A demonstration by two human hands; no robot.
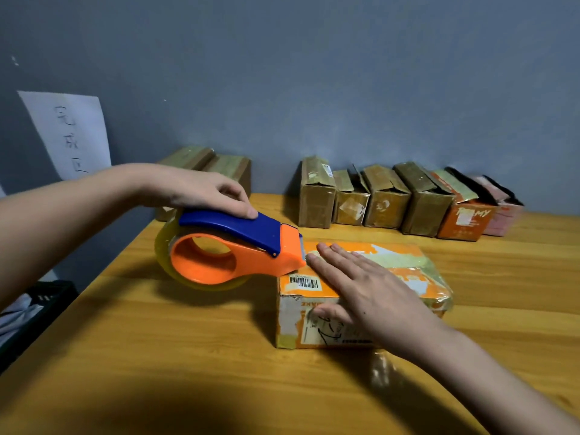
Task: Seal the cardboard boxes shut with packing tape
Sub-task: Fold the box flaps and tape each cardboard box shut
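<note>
An orange cardboard box with a barcode label lies on the wooden table; shiny clear tape runs along its top. My right hand lies flat on the box top with straight fingers, the thumb down its front side. My left hand grips the blue handle of an orange and blue tape dispenser loaded with a roll of clear tape. The dispenser's blade end meets the box's left top edge, right at my right fingertips.
Several cardboard boxes stand in a row along the grey wall at the back right, and two more at the back left. A sheet of paper with handwriting hangs on the wall. A dark crate sits below the table's left edge.
</note>
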